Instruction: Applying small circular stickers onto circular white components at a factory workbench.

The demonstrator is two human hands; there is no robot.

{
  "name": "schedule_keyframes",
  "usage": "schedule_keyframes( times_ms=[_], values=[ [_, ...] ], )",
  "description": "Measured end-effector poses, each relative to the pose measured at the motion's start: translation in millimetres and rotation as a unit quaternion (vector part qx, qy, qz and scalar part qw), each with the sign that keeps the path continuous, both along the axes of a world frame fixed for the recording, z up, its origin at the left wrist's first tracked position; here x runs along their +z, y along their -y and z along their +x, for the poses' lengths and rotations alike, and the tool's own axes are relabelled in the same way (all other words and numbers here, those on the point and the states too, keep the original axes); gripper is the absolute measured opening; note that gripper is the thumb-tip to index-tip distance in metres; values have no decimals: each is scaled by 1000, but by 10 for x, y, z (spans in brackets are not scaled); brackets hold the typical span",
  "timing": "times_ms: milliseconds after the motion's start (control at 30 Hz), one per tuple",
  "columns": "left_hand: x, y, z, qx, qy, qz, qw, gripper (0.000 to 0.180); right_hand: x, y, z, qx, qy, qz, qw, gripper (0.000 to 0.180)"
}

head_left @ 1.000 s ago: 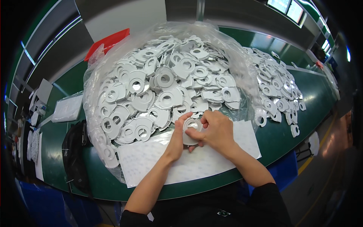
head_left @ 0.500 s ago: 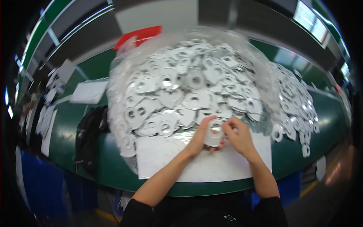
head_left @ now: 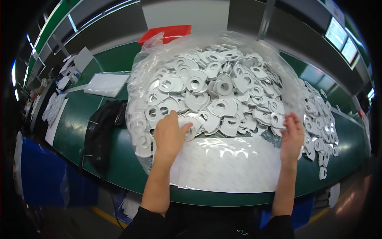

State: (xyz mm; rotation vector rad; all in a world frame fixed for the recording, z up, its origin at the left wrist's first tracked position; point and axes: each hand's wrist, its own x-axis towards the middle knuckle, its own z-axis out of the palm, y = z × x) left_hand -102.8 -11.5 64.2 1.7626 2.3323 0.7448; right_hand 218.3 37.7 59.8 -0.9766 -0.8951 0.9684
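Many white plastic parts point(head_left: 224, 108), flat and rounded with a round hole, lie heaped in a clear plastic bag point(head_left: 137, 85) spread over the table. My left hand point(head_left: 168, 136) is over the heap's near left edge, thumb held apart from the fingers; its fingertips are partly hidden, and I see no part in its grasp. My right hand point(head_left: 292, 137) is raised beside the bag's right edge, fingers loosely bent and apart, holding nothing. A smaller spread of similar white parts point(head_left: 318, 123) lies just beyond it on the right. Between my forearms is a glossy white sheet point(head_left: 230, 171).
The table point(head_left: 113, 149) has a green top with a curved-looking front edge. A black cloth-like bundle point(head_left: 99, 135) and a wrapped white pack point(head_left: 105, 84) lie on the left. Behind the heap stands a red bin point(head_left: 175, 32). Blue containers point(head_left: 43, 175) are below the table.
The white part that both hands held over the sheet is no longer in them. My left hand moved left to the heap, my right hand right towards the side pile. The view shifted.
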Motion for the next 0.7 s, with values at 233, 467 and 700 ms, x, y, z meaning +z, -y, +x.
schedule_keyframes(
  times_ms=[233, 467, 700],
  values=[
    [-81, 11, 165, -33, -76, -45, 996, 60, -39, 513, -696, 281, 508, 214, 786, 24],
    [-238, -60, 179, -83, -26, -2, 996, 30, -187, 684, -890, 376, 566, 204, 704, 33],
    [-146, -124, 349, -190, 161, 226, 942, 17, -120, 685, -899, 398, 570, 121, 709, 34]
  ],
)
